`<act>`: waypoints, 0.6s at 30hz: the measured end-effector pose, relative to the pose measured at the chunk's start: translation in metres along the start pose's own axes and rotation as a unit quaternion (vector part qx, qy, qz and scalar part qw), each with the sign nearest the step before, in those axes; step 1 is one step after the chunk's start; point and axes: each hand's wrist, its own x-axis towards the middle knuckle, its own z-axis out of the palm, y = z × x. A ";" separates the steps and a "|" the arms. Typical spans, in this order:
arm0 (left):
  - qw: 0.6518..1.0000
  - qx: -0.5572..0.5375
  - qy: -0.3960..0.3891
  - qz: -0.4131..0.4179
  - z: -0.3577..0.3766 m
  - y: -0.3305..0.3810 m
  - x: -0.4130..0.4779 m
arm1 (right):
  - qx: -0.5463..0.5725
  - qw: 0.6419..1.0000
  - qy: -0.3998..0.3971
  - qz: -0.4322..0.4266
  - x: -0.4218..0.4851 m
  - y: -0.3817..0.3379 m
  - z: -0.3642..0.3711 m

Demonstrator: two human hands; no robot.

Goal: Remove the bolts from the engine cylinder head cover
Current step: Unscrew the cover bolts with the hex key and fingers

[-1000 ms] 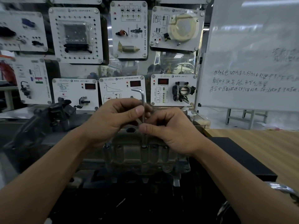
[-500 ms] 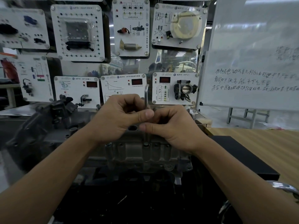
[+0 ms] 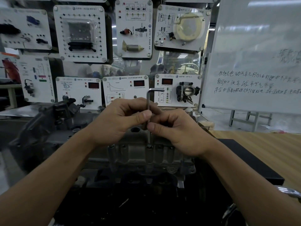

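Note:
A grey metal cylinder head cover (image 3: 146, 157) sits in front of me on a dark engine stand. A steel hex key (image 3: 148, 101) stands upright, its lower tip seated in a bolt (image 3: 149, 146) on the cover's near edge. My left hand (image 3: 123, 121) pinches the key's shaft between thumb and fingers. My right hand (image 3: 177, 131) pinches the same shaft just below, thumb in front. The key's short arm points right at the top. More bolts (image 3: 111, 146) line the same edge.
A dark intake assembly (image 3: 40, 124) rises at the left of the cover. Display panels (image 3: 78, 92) with car parts stand behind. A whiteboard (image 3: 254, 62) is at the right, above a wooden tabletop (image 3: 268, 147). A black mat (image 3: 254, 162) lies right of the engine.
The key has turned about its shaft: its short arm pointed left a second ago, then away, and now points right. Both hands have kept pinching the shaft.

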 end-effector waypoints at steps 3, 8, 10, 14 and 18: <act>0.999 0.016 0.032 0.006 0.002 0.001 0.002 | 0.019 1.000 -0.003 0.004 0.001 0.002 -0.001; 0.998 -0.004 0.068 0.008 0.007 0.001 0.003 | 0.054 0.997 0.052 -0.003 0.002 0.003 0.002; 0.998 -0.008 0.069 0.012 0.010 0.003 0.004 | 0.049 0.998 0.050 0.000 0.003 0.004 0.002; 0.998 0.008 0.063 0.001 0.007 0.002 0.004 | 0.023 0.999 0.033 -0.012 0.001 0.002 0.002; 0.999 -0.026 0.028 -0.008 0.001 0.001 -0.001 | 0.005 1.000 0.005 -0.009 0.001 0.000 0.000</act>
